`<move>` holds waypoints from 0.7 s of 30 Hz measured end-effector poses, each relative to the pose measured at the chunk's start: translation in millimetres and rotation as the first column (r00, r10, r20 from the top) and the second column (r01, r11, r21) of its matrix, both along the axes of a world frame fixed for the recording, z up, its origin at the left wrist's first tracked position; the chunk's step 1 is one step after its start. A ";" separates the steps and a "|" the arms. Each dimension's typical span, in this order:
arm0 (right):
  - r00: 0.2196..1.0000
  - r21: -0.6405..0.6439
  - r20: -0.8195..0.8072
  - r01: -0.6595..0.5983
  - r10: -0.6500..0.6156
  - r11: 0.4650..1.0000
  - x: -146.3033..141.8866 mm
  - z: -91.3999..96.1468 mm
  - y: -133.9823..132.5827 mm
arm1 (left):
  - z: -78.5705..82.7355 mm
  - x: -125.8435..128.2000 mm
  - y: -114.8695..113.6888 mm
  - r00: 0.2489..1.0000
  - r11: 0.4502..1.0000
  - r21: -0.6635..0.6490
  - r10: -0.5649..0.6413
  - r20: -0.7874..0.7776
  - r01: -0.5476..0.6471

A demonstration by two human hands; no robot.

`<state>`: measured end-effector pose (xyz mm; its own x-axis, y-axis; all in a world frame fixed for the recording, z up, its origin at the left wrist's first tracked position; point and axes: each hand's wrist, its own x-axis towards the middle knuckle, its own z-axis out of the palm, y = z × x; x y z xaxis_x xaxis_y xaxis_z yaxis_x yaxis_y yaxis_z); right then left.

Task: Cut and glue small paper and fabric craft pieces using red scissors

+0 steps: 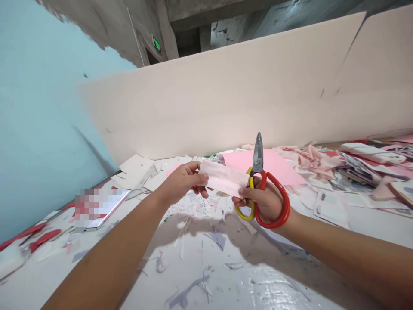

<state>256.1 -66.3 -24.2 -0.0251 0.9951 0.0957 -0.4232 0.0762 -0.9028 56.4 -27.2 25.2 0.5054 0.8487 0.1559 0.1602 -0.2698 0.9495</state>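
left hand [189, 181]: grip pinches one end of pale pink strip [224, 177] | right hand [264, 200]: grip pinches other end, likely keeping it flat; scissors [258, 161] hooked on, blades up, apparently freeing the pinch | strip: above tabletop [145, 280], short of back edge

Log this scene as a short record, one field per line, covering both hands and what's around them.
Left hand: grips one end of a pale pink strip
Right hand: pinches the strip's other end, with scissors also in hand
Scissors: one red and one yellow handle; blades together, pointing up
Beyond the hands: pink sheet on the table
Table: white, strewn with scraps
Right side: heaped offcuts
Backdrop: pale partition, blue wall at left
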 end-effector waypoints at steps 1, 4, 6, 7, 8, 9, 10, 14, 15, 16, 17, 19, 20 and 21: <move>1.000 0.007 -0.004 -0.007 0.007 1.000 0.1 -1.0 -0.2 | 0.2 0.5 -0.6 1.000 1.000 0.017 0.021 0.004 -0.021; 0.999 0.034 0.018 -0.039 0.038 0.999 0.4 -3.3 -1.4 | 0.7 0.5 -1.7 0.995 0.992 0.075 0.097 0.024 -0.098; 0.998 0.064 0.041 -0.047 0.045 0.997 0.6 -3.1 -2.5 | 1.1 -1.8 -1.2 0.993 0.989 0.085 0.119 0.023 -0.121; 0.998 0.079 0.047 -0.049 0.046 0.996 0.5 -2.5 -2.9 | 1.3 -3.4 -0.6 0.993 0.990 0.076 0.115 0.007 -0.115; 0.997 0.087 0.051 -0.056 0.051 0.995 0.4 -1.9 -3.3 | 1.5 -4.9 -0.1 0.995 0.993 0.058 0.102 -0.022 -0.101; 0.996 0.085 0.059 -0.073 0.069 0.994 0.2 -1.4 -3.6 | 1.6 -5.9 0.3 0.995 0.996 0.037 0.085 -0.061 -0.083; 0.993 0.080 0.070 -0.099 0.094 0.992 0.0 -1.4 -3.8 | 1.7 -6.2 0.2 0.993 0.998 0.018 0.069 -0.100 -0.067; 0.968 0.061 0.185 -0.183 0.169 0.981 -0.9 -6.9 -5.4 | 1.5 1.0 -5.0 0.982 1.000 -0.027 -0.001 -0.187 -0.004; 0.960 0.063 0.220 -0.190 0.172 0.980 -1.1 -8.9 -6.4 | 1.3 4.1 -7.1 0.980 0.999 -0.036 -0.028 -0.199 0.021; 0.951 0.062 0.253 -0.200 0.178 0.978 -1.3 -10.6 -7.5 | 1.1 7.0 -9.3 0.976 0.998 -0.044 -0.054 -0.209 0.046; 0.939 0.062 0.287 -0.215 0.189 0.975 -1.5 -11.7 -8.9 | 0.8 9.7 -11.3 0.973 0.997 -0.049 -0.076 -0.217 0.067; 0.920 0.077 0.340 -0.236 0.197 0.969 -2.1 -12.0 -11.7 | 0.0 13.5 -14.2 0.973 0.995 -0.050 -0.093 -0.210 0.084; 0.914 0.088 0.359 -0.237 0.191 0.967 -2.4 -11.5 -12.9 | -0.6 14.7 -15.1 0.977 0.995 -0.051 -0.094 -0.192 0.086; 0.911 0.100 0.373 -0.229 0.177 0.968 -2.7 -10.8 -13.7 | -1.4 15.4 -15.7 0.980 0.994 -0.056 -0.099 -0.174 0.091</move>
<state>253.5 -80.0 -35.0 -0.2840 0.9420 0.1787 -0.0925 0.1586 -0.9830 71.8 -42.9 23.7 0.5998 0.8000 0.0176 0.3017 -0.2465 0.9210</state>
